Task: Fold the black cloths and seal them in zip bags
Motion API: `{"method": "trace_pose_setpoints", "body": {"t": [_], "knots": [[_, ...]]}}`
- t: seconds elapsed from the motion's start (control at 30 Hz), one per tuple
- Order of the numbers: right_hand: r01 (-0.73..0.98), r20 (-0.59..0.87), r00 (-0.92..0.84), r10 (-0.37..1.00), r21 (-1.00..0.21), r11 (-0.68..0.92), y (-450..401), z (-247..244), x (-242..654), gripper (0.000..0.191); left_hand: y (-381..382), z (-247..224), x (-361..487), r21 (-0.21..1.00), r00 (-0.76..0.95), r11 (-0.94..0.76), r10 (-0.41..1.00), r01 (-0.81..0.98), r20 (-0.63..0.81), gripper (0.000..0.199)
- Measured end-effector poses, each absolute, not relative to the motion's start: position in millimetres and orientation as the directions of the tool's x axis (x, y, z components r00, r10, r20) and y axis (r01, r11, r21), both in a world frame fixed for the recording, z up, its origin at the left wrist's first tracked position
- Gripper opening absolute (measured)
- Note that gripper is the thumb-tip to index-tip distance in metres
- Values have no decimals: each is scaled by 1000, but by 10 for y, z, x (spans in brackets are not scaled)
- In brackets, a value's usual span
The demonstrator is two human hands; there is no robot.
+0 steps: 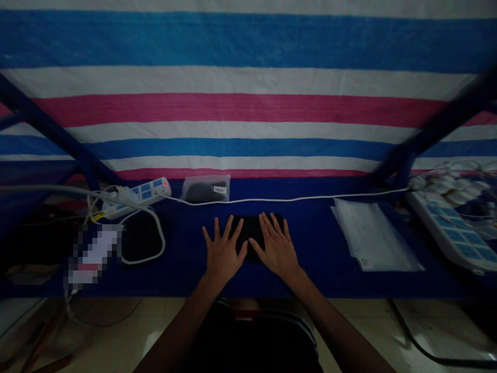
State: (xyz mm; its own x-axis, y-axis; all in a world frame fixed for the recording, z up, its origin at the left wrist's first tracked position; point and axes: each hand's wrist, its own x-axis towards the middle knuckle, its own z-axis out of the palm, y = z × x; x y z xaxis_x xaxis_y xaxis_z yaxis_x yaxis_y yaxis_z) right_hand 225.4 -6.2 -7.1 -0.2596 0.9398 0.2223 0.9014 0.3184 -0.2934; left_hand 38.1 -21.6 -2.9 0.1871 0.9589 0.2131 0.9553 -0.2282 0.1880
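Side by side at the middle of the blue table, my two hands lie flat over a dark, roughly rectangular flat item whose kind I cannot make out. My left hand has its fingers spread, its thumb side over the item's left part. Fingers stretched forward, my right hand covers the item's right part. Both thumbs point inward, tips close together. Behind them lies a clear plastic bag with a dark thing and a white label inside.
A white power strip with a red light and plugs stands back left, near a dark pad and a looped cable. A white cord crosses the back. Clear plastic sleeves and a larger power strip lie right.
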Motion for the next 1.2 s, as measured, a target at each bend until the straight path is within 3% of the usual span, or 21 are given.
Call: {"method": "trace_pose_setpoints", "body": {"t": [0.23, 0.37, 0.5, 0.7, 0.87, 1.2], "knots": [[888, 243, -228, 943, -345, 303, -84, -169, 2563, 81, -213, -27, 382, 172, 190, -226, 960, 959, 204, 64], [784, 283, -107, 953, -566, 256, -83, -157, 2646, 79, -209, -37, 363, 202, 199, -240, 958, 949, 204, 66], [557, 331, 158, 931, -808, 193, -96, -183, 2746, 66, -216, -29, 315, 304, 197, -261, 954, 916, 226, 68], [422, 303, 313, 900, -893, 154, -80, -221, 2793, 62, -259, -3, 228, 458, 212, -370, 909, 809, 360, 36], [413, 333, 285, 899, -889, 198, -75, -207, 2780, 58, -255, -3, 257, 421, 328, -434, 895, 796, 303, 28], [324, 353, 378, 856, -917, 235, -91, -200, 2788, 50, -625, 181, 329, 188, 249, -297, 937, 936, 244, 53]]}}
